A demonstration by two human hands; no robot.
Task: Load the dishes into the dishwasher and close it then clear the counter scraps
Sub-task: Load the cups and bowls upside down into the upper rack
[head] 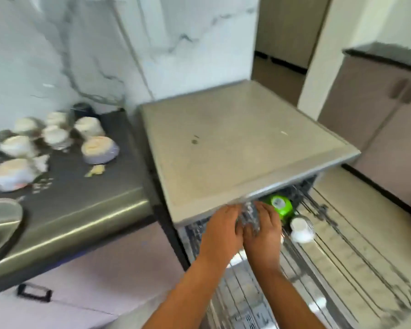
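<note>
**Q:** ok what's the head cam giving you, where are the hands?

**A:** Both are in the middle of the shot, reaching into the open dishwasher (pixel 247 148) just under its grey top panel. My left hand (pixel 220 227) and right hand (pixel 263 230) are side by side, nearly touching, fingers curled round a clear glass thing (pixel 248 216) held between them. It's blurry, so I can't tell exactly what kind of glass it is. It sits right at the front edge of the top panel, over the upper rack (pixel 330 245).

**Q:** anything already in the rack?

**A:** Yep. Just beyond my right hand there's a bright green cup (pixel 279 205), tipped on its side or upside down, hard to say which. Right of that same hand, very close, is a white cup (pixel 301 230), lying in the wire rack. The rack stretches out to the right of and below my forearms.

**Q:** and the rest of the dishes?

**A:** Well off to the left of my left hand, on the dark worktop (pixel 86 198). A cluster of white bowls (pixel 55 134) sits near the marble wall, with a purple-sided bowl (pixel 100 149) nearest me. A yellowish food scrap (pixel 96 170) lies just in front of it. At the far left edge, a metal lid or plate (pixel 0 214).
</note>
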